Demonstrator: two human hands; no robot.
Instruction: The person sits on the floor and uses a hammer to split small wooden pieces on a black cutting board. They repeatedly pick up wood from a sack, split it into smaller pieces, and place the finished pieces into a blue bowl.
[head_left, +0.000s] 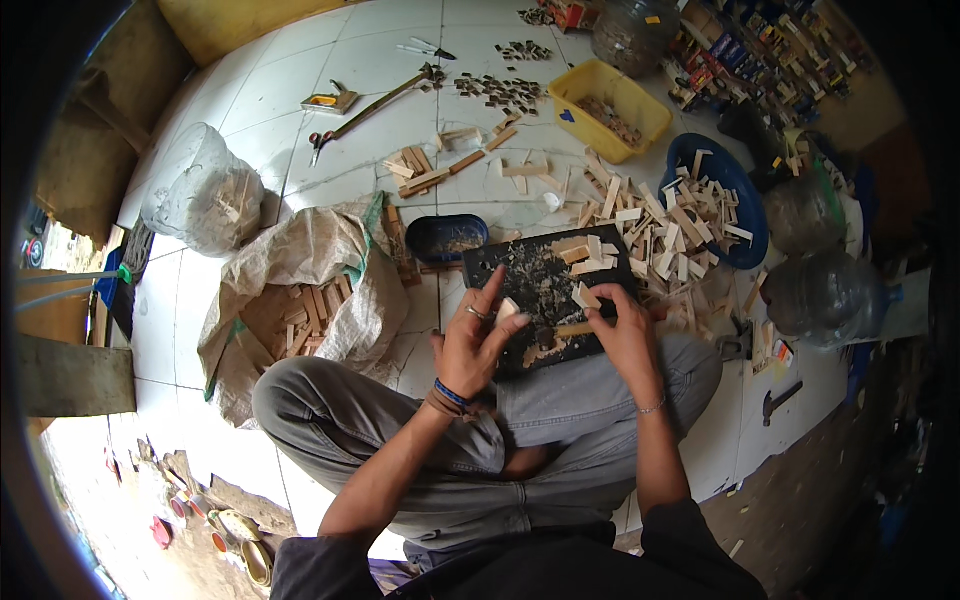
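Above a black board [482,262] lying before my crossed legs, both my hands hold pale wood. My left hand [470,345] has its index finger stretched forward, while a small wooden block [508,309] sits at its thumb tip. Between the thumb and fingers of my right hand [628,330] is another small wooden piece [585,297], tilted over the board. Wood shavings [545,285] and dark crumbs cover much of the board. A few wooden strips [597,262] rest at its far right corner. Near my right fingers, a longer wood strip [574,329] lies on the board.
A heap of wooden pieces [665,235] spills from a blue basin [757,215] at right. Left of the board are a small blue tray [412,240] and an open woven sack [290,245] containing wood. Farther off stand a yellow tub [610,142] and scissors [320,145]. A hammer [780,402] lies at right.
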